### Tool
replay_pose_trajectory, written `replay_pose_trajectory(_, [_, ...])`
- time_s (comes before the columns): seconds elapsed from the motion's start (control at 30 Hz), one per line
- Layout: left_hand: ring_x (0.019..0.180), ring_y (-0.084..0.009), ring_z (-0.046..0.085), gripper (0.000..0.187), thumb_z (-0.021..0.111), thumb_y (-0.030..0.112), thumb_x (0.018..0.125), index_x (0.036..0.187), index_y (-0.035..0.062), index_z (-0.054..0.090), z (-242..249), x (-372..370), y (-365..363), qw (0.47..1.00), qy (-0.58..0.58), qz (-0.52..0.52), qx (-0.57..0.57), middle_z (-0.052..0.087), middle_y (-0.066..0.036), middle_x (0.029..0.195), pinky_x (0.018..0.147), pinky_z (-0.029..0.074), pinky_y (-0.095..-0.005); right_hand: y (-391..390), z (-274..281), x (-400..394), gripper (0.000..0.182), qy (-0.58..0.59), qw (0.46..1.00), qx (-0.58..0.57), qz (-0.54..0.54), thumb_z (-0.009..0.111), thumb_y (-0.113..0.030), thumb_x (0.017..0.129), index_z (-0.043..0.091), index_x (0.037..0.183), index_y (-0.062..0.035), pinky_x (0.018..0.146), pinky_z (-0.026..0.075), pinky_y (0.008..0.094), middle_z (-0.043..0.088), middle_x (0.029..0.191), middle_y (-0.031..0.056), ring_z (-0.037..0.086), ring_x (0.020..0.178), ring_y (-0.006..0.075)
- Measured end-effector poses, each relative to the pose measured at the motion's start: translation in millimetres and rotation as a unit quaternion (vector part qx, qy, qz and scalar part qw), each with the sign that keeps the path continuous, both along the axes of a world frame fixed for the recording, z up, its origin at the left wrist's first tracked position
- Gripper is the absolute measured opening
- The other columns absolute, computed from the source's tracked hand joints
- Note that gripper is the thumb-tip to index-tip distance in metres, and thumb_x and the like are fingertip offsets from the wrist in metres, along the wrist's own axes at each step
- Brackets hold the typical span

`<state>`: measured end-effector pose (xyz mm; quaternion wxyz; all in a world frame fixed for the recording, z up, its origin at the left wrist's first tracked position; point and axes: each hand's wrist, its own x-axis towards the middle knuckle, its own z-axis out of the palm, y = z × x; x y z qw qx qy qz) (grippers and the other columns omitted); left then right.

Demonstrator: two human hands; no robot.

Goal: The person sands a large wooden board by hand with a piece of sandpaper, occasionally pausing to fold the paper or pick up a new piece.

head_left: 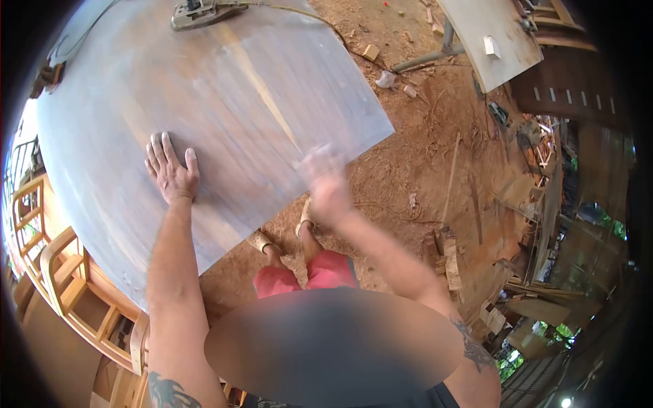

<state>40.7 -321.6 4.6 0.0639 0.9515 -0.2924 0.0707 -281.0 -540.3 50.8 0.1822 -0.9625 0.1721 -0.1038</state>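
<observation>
Your right hand (325, 178) is all blur at the near edge of the big wooden panel (224, 95), so can't tell its grip. Your left (173, 170) lies flat on it, fingers spread, power tool (197, 19) by the far edge.

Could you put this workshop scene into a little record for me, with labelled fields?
Left hand: palm down, fingers spread on the board
Right hand: motion-blurred at the board's near edge; cannot tell whether it holds anything
Board surface: greyish, with a pale lengthwise streak
On the board: a corded tool at the far side
Ground: brown, scattered with wood scraps
Left side: wooden frames
</observation>
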Motion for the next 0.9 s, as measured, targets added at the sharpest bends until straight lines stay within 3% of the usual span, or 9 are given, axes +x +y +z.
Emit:
replay_pose_trajectory(0.03, [0.162,-0.0326,0.017,0.077,0.045,0.055,0.102,0.167,0.0168,0.029,0,-2,0,1.000,0.002,-0.003,-0.001,0.023,-0.010,0.175,0.131,0.011,-0.0529,40,18,10,0.063,0.006,0.981,0.189,0.042,0.057,0.000,0.082,0.058,0.144,0.0018,0.129,0.014,0.0649,0.053,0.150,0.0248,0.035,0.150,0.0529])
replay_pose_trajectory(0.13, [0.162,-0.0326,0.017,0.076,0.046,0.054,0.102,0.167,0.0169,0.030,0,-1,-1,1.000,0.010,0.002,-0.004,0.023,-0.010,0.175,0.131,0.012,-0.0530,48,2,4,0.063,-0.014,0.992,0.055,0.116,0.057,-0.002,0.083,0.059,0.146,-0.0020,0.127,0.018,0.0656,0.056,0.150,0.0221,0.036,0.152,0.0479])
replay_pose_trajectory(0.2, [0.162,-0.0327,0.017,0.076,0.047,0.053,0.101,0.166,0.0173,0.030,1,-1,-2,1.000,0.010,0.001,-0.006,0.023,-0.010,0.175,0.131,0.012,-0.0530,-40,0,-3,0.060,0.087,0.996,-0.017,0.014,0.055,-0.002,0.088,0.059,0.147,-0.0043,0.125,0.024,0.0658,0.056,0.153,0.0209,0.038,0.152,0.0460])
replay_pose_trajectory(0.27, [0.162,-0.0328,0.017,0.076,0.047,0.053,0.101,0.166,0.0173,0.030,1,-5,0,1.000,0.013,0.002,-0.003,0.023,-0.010,0.175,0.131,0.012,-0.0530,-131,-22,-19,0.054,0.034,0.987,-0.084,-0.135,0.049,-0.005,0.095,0.055,0.149,0.0007,0.126,0.024,0.0630,0.051,0.155,0.0274,0.041,0.149,0.0485])
replay_pose_trajectory(0.37, [0.162,-0.0330,0.016,0.077,0.048,0.053,0.101,0.166,0.0172,0.030,1,0,-1,1.000,0.010,0.003,-0.003,0.023,-0.010,0.175,0.131,0.011,-0.0530,-142,-46,-14,0.054,0.065,0.969,-0.140,-0.191,0.050,-0.007,0.096,0.054,0.149,0.0026,0.126,0.026,0.0624,0.049,0.157,0.0283,0.041,0.149,0.0481])
replay_pose_trajectory(0.5, [0.163,-0.0331,0.015,0.077,0.048,0.052,0.101,0.166,0.0168,0.030,1,-1,0,1.000,0.016,0.005,-0.008,0.022,-0.010,0.175,0.131,0.011,-0.0528,23,12,25,0.054,0.018,0.994,0.093,0.046,0.051,-0.015,0.098,0.053,0.150,0.0023,0.128,0.021,0.0630,0.043,0.163,0.0255,0.033,0.155,0.0472])
replay_pose_trajectory(0.6, [0.163,-0.0332,0.015,0.077,0.048,0.052,0.101,0.167,0.0164,0.029,2,-2,-3,1.000,0.020,0.003,-0.006,0.021,-0.010,0.176,0.132,0.011,-0.0527,28,-19,5,0.060,0.055,0.987,0.021,0.151,0.052,-0.020,0.100,0.047,0.156,0.0017,0.129,0.017,0.0606,0.038,0.167,0.0235,0.026,0.159,0.0428])
replay_pose_trajectory(0.77, [0.163,-0.0334,0.015,0.078,0.048,0.053,0.101,0.167,0.0162,0.029,5,-4,-1,1.000,0.021,0.003,-0.001,0.021,-0.010,0.176,0.132,0.010,-0.0524,-160,-46,-6,0.072,0.123,0.971,-0.055,-0.195,0.049,-0.031,0.104,0.028,0.164,0.0024,0.131,0.008,0.0584,0.021,0.174,0.0217,0.013,0.163,0.0364])
replay_pose_trajectory(0.9, [0.163,-0.0334,0.015,0.078,0.048,0.053,0.101,0.167,0.0163,0.028,3,0,-2,1.000,0.018,0.008,-0.002,0.021,-0.010,0.176,0.132,0.010,-0.0521,-47,-24,30,0.074,0.045,0.991,-0.077,-0.104,0.050,-0.033,0.104,0.030,0.161,0.0092,0.131,0.008,0.0582,0.021,0.171,0.0299,0.015,0.162,0.0426])
